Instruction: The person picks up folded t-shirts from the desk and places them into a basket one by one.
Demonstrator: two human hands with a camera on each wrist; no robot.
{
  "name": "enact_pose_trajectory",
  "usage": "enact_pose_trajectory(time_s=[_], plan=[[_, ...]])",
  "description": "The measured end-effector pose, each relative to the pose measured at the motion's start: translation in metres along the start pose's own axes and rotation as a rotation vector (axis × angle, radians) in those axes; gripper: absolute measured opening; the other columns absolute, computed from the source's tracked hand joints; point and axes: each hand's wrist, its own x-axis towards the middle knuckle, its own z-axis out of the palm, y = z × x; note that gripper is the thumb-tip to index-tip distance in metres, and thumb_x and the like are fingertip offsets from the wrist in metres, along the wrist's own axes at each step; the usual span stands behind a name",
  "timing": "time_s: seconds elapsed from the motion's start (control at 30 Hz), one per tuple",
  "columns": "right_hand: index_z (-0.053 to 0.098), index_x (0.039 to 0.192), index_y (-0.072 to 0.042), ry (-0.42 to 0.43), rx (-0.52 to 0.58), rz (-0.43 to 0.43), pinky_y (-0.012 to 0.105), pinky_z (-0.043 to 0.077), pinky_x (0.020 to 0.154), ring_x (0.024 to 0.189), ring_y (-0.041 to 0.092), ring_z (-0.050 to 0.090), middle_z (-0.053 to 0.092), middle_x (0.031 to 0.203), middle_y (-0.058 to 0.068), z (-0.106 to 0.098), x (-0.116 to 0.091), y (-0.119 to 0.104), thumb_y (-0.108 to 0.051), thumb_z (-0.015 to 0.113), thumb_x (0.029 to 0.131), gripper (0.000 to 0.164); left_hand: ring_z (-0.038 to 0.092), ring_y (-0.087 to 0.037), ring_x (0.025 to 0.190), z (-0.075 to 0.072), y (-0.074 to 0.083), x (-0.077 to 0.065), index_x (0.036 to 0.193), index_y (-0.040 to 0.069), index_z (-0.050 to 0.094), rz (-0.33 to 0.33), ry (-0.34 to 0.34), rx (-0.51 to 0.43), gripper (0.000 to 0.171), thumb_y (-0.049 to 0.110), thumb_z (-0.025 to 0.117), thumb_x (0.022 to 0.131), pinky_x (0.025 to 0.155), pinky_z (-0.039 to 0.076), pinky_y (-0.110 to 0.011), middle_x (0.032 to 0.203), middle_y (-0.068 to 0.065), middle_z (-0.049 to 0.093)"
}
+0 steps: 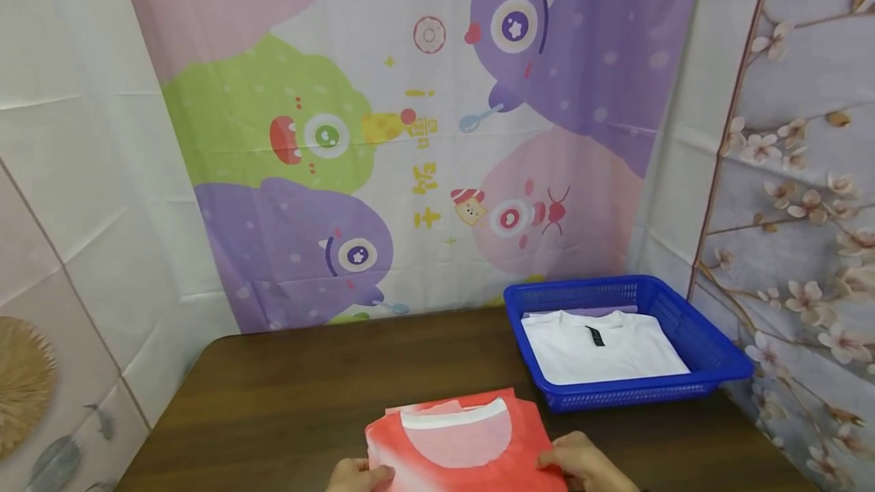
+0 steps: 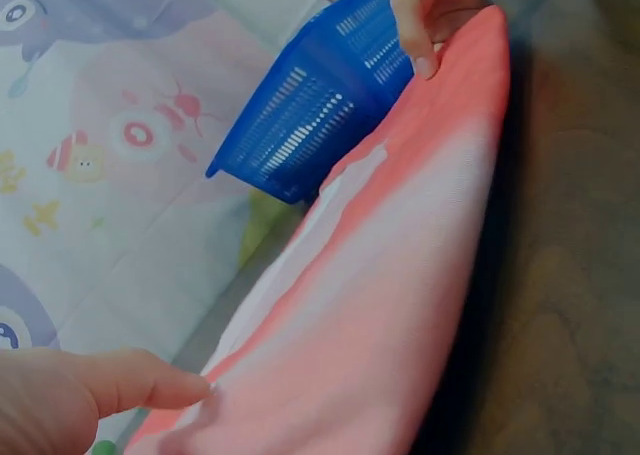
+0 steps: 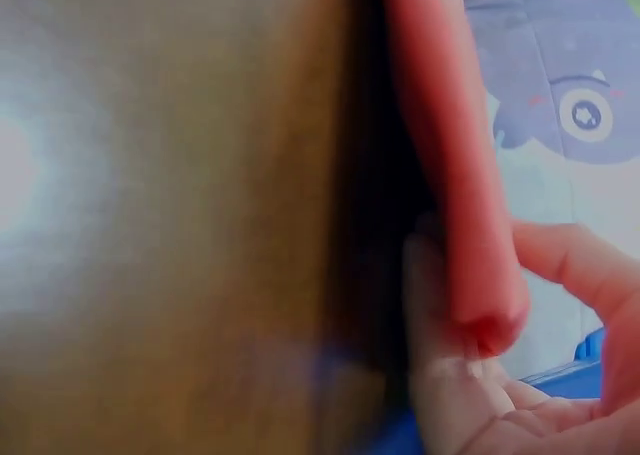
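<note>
A folded red and white T-shirt [image 1: 472, 439], its white-trimmed neckline facing away from me, is held between both hands at the front of the table. My left hand [image 1: 358, 474] grips its left edge, thumb on top. On the opposite edge my right hand [image 1: 581, 462] pinches the folded layers. In the right wrist view the right hand [image 3: 560, 375] has its thumb on one face of the red fold and its fingers under the other. The left wrist view shows the shirt [image 2: 370, 275] slanting between the hands, a dark shadow beneath it.
A blue plastic basket [image 1: 649, 392] stands at the back right of the brown table [image 1: 307, 370]. Inside lie a folded white T-shirt [image 1: 608, 351] with a dark neck label and something purple behind it. A cartoon-printed curtain [image 1: 424, 264] hangs along the table's far edge.
</note>
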Motion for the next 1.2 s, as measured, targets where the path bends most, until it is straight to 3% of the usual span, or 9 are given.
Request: enact_pose_trajectory(time_s=[0.13, 0.37, 0.6, 0.83, 1.2], plan=[[0.063, 0.098, 0.011, -0.029, 0.073, 0.04, 0.038, 0.06, 0.073, 0.07, 0.017, 0.066, 0.069, 0.078, 0.006, 0.001, 0.011, -0.006, -0.009, 0.072, 0.076, 0.031, 0.062, -0.013, 0.072, 0.001, 0.006, 0.002, 0.105, -0.017, 0.062, 0.017, -0.001, -0.004, 0.046, 0.023, 0.063, 0.082, 0.071, 0.056, -0.032, 0.081, -0.005, 0.071], [0.05, 0.116, 0.019, -0.056, 0.299, 0.045, 0.048, 0.054, 0.091, 0.081, 0.022, 0.064, 0.067, 0.093, 0.018, 0.012, 0.025, -0.015, -0.003, 0.067, 0.08, 0.046, 0.06, -0.015, 0.071, 0.006, 0.013, 0.013, 0.101, -0.014, 0.061, 0.005, 0.043, -0.031, 0.042, 0.022, 0.065, 0.081, 0.071, 0.056, -0.034, 0.084, -0.01, 0.067], [0.05, 0.114, 0.02, -0.013, 0.211, 0.024, 0.047, 0.053, 0.092, 0.086, 0.027, 0.064, 0.066, 0.099, 0.023, 0.018, 0.032, -0.019, -0.006, 0.067, 0.081, 0.045, 0.06, -0.017, 0.071, 0.014, 0.01, 0.021, 0.106, -0.022, 0.056, 0.066, 0.18, -0.091, 0.051, 0.018, 0.069, 0.077, 0.068, 0.055, -0.034, 0.087, -0.02, 0.066], [0.043, 0.125, 0.021, 0.007, 0.139, 0.065, 0.054, 0.044, 0.102, 0.103, 0.039, 0.054, 0.054, 0.119, 0.033, 0.016, 0.039, -0.021, -0.009, 0.068, 0.083, 0.057, 0.059, -0.013, 0.066, 0.015, 0.01, 0.024, 0.099, -0.02, 0.06, 0.101, 0.209, -0.084, 0.042, 0.015, 0.07, 0.078, 0.063, 0.053, -0.03, 0.078, -0.014, 0.067], [0.036, 0.127, 0.023, 0.054, 0.075, 0.048, 0.055, 0.039, 0.108, 0.112, 0.045, 0.049, 0.045, 0.127, 0.037, 0.024, 0.042, -0.03, -0.009, 0.064, 0.083, 0.061, 0.057, -0.019, 0.07, 0.02, 0.012, 0.029, 0.097, -0.02, 0.06, 0.081, 0.263, -0.164, 0.039, 0.012, 0.071, 0.077, 0.067, 0.052, -0.034, 0.079, -0.015, 0.065]])
